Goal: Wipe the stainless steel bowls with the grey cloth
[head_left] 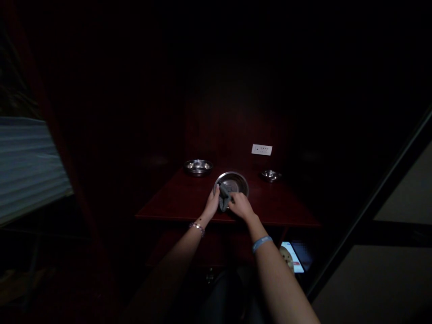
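Observation:
A shiny metal bowl [239,181] is tilted toward me above the front of the dark red shelf. My left hand [212,202] is closed on its left rim, the thumb over the edge. A grey cloth [224,198] hangs over the near rim and reaches inside the bowl. My right hand [241,205] is closed on the cloth at the bowl's near right side. The fingertips of both hands are partly hidden by the cloth and the bowl.
On the dark red shelf [270,204], more metal bowls [198,167] stand at back left and a small metal bowl [271,175] at right. A white socket panel [262,149] is on the back wall. A lit screen [297,258] shows below right.

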Demonstrator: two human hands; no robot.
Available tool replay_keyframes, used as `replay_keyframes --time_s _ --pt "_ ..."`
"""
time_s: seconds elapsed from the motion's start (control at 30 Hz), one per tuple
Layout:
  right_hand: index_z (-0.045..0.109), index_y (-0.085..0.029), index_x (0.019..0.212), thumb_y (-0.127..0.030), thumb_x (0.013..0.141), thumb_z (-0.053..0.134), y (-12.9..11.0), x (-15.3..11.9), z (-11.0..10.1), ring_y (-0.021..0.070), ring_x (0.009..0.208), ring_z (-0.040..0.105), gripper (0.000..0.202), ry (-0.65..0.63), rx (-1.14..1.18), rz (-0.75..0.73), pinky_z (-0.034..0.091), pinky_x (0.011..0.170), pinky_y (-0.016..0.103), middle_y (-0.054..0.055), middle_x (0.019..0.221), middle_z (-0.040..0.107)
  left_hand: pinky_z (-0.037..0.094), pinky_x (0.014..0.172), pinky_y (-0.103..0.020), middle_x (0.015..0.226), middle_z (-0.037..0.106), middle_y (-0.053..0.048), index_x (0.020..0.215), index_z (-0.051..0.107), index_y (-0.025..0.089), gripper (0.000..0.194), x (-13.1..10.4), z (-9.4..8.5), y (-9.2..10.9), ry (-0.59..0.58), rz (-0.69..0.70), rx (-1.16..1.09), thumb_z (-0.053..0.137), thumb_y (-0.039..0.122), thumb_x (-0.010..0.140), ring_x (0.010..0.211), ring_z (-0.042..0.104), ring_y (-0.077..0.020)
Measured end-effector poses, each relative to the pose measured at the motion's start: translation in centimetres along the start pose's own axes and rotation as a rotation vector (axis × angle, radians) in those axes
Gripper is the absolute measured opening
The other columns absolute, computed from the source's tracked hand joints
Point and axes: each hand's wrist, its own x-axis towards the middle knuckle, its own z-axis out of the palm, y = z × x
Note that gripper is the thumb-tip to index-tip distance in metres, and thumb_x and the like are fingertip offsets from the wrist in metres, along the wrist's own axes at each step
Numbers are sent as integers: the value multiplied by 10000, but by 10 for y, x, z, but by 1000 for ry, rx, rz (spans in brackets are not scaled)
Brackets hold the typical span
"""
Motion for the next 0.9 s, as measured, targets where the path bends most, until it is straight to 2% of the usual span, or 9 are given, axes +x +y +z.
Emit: replay_keyframes --time_s 0.07,0.13,0.23,0.37,0.43,0.53,0.67,0.77,0.9 --pt "719 -166 889 -192 801 504 0 1 -2 175 811 650 233 0 15 65 455 762 234 82 874 723 423 1030 -359 1164 679 -103 1118 629 145 549 -1 0 1 21 -14 2 439 595 867 1142 595 -239" --pt "713 -160 798 -242 805 503 3 2 -10 178 743 633 226 93 31 120 446 712 244 88 797 713 417 1034 -351 1197 664 -111 1145 621 142 550 -3 -1 4 17 -2 5 431 583 879 1159 585 -242" --pt "688 -155 703 -261 804 464 12 1 -27 178 685 607 268 344 115 210 433 665 251 86 724 695 398 1050 -334 1246 639 -113 1208 593 139 547 -7 0 9 -1 21 13 412 555 902 1189 566 -239" --pt "685 -110 754 -225 792 397 22 -6 -44 185 649 582 313 830 200 354 439 669 276 114 732 691 381 1073 -339 1273 626 -99 1229 586 155 537 -9 2 12 16 10 7 416 547 904 1220 548 -228" --pt "688 -88 787 -219 786 407 23 -9 -46 192 649 582 310 916 183 383 450 691 293 132 747 691 365 1090 -355 1286 618 -95 1236 585 162 528 -9 3 12 6 25 -9 425 539 902 1234 537 -229" --pt "700 -95 890 -201 783 436 20 -10 -38 203 730 620 304 730 172 224 474 756 305 123 837 708 357 1098 -390 1274 625 -104 1238 589 158 530 -8 4 10 -42 37 -21 430 533 899 1227 543 -245" --pt "606 -164 1230 -133 772 460 9 -5 -18 193 1088 602 482 329 150 -71 432 974 302 77 1224 640 364 1097 -402 1256 635 -110 1219 604 152 509 -4 3 3 -96 41 -37 472 509 880 1218 550 -263" --pt "537 -196 1321 -118 793 452 0 -1 -4 178 1201 541 540 211 88 -78 396 1031 291 51 1330 572 389 1079 -412 1184 672 -118 1140 645 139 477 1 1 -5 -77 -14 -28 525 497 849 1180 576 -284" --pt "611 -225 1226 -203 840 465 -7 3 3 207 1076 608 414 175 -48 51 451 942 303 63 1206 649 426 1041 -413 1171 677 -122 1141 637 142 537 5 -1 -9 -22 -61 -81 517 564 831 1134 607 -271"
